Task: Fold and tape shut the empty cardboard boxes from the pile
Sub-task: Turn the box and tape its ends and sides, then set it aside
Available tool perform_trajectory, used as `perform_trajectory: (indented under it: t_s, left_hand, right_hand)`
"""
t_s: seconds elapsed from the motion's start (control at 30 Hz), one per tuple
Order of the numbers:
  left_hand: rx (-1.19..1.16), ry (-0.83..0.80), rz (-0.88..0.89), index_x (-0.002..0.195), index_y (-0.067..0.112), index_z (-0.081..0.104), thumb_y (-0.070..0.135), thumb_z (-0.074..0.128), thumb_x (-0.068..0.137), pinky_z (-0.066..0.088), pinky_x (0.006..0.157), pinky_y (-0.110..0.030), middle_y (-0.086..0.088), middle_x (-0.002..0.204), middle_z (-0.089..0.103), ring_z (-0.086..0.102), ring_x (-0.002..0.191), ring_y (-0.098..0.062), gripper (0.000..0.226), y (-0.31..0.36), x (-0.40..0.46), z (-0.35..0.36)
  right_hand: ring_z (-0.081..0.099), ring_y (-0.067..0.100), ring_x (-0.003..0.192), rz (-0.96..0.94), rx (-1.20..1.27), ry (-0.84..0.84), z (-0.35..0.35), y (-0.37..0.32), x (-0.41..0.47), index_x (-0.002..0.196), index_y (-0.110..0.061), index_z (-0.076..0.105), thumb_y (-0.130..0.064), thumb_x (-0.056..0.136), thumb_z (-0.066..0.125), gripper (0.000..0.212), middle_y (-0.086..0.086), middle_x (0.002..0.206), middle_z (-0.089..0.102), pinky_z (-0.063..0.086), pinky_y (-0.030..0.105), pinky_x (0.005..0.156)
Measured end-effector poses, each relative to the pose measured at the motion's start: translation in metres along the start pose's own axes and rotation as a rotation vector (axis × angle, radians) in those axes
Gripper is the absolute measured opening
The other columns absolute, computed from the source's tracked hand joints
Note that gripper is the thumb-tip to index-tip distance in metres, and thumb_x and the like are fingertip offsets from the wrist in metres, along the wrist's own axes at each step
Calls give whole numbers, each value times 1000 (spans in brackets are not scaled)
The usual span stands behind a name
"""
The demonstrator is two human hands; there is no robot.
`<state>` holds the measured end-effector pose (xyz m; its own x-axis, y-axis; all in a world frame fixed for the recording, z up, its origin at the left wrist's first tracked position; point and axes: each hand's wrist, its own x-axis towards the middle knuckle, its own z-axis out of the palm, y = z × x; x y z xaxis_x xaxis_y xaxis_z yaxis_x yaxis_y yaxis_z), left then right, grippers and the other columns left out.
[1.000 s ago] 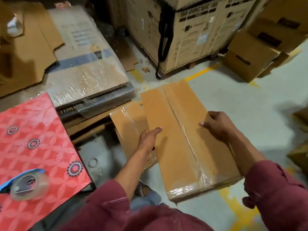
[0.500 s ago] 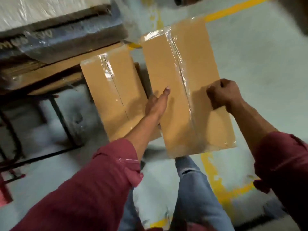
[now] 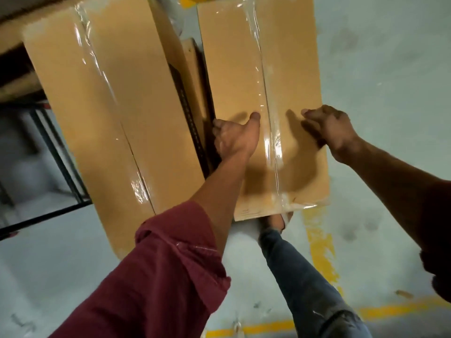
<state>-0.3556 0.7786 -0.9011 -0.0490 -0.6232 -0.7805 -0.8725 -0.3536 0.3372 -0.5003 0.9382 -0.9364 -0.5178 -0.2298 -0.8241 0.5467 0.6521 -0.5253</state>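
A brown cardboard box (image 3: 234, 76) with clear tape along its middle seam sits between my hands, above the floor and my foot. My left hand (image 3: 234, 137) grips its left edge, with the thumb on top and the fingers down the side. My right hand (image 3: 329, 128) holds the right edge with curled fingers on the top face. A second taped box (image 3: 109, 106) lies just to the left, with a narrow gap between the two.
A black metal frame (image 3: 61, 154) stands at the left beside the second box. Flat cardboard (image 3: 14, 32) is stacked at the top left. Yellow lines (image 3: 319, 252) mark the grey floor. My leg in jeans (image 3: 300, 276) is below the held box.
I have leaned in and the view has tilted down. The held box has come down closer beside the second box, and both hands stay on its edges.
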Motion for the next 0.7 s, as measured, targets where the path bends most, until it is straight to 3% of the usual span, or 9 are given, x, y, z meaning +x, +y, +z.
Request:
perform_trajectory:
  t_s: [0.13,0.2,0.3,0.37,0.43,0.47,0.53,0.6,0.7]
  left_hand:
    - [47,42,-33,165,4,4,62,65,86,36,118,-50,-16,166,29,38,145,-38,115,-11,36,24]
    - [46,38,-67,165,5,8,62,66,86,38,117,-48,-15,166,28,38,144,-38,112,-14,54,31]
    - [90,-38,-107,163,4,18,61,65,86,41,114,-45,-19,168,20,41,143,-39,107,-19,71,43]
    - [149,-89,-97,162,1,15,57,66,89,39,112,-43,-19,172,-4,38,146,-40,105,-20,72,52]
    - [213,-127,-95,161,1,18,57,65,88,40,110,-43,-16,172,-13,37,146,-40,103,-25,67,58]
    - [234,-135,-104,160,2,19,58,65,86,40,112,-44,-16,172,-10,36,146,-40,104,-30,64,61]
    - [232,-136,-122,159,6,24,57,68,81,40,114,-49,-20,169,14,38,145,-39,103,-43,59,62]
    - [175,-136,-117,154,9,35,51,68,85,46,106,-44,-19,160,36,47,138,-38,88,-50,45,53]
    - [138,-183,-60,150,15,45,46,63,95,47,101,-38,-12,150,50,51,134,-35,66,-44,4,24]
  right_hand:
    - [73,19,94,-27,58,-33,15,18,33,87,-16,56,-47,75,79,40,-4,84,63,44,30,67]
    - [67,13,82,-41,44,-60,21,30,48,87,-23,50,-46,74,81,41,-3,85,60,49,25,66]
    - [70,11,95,-42,-64,-102,33,44,63,119,-19,52,-49,74,84,63,3,113,69,58,29,84]
    - [66,13,101,-33,-164,-122,39,50,70,140,-18,42,-41,79,83,77,2,120,65,56,25,81]
    - [59,22,120,-25,-285,-126,44,53,73,153,-22,27,-49,67,85,108,3,139,54,55,33,94]
    - [52,27,131,-21,-347,-108,44,55,73,157,-24,20,-56,59,84,122,3,149,46,51,42,105]
    - [42,32,143,-15,-411,-79,40,61,68,161,-25,11,-58,61,83,128,3,161,33,40,49,118]
    - [36,31,148,-16,-449,-58,41,55,39,164,-22,10,-45,79,82,114,5,166,28,32,47,123]
    - [42,29,145,-55,-490,-101,41,44,-16,160,-20,33,-33,90,78,84,5,161,40,35,38,119]
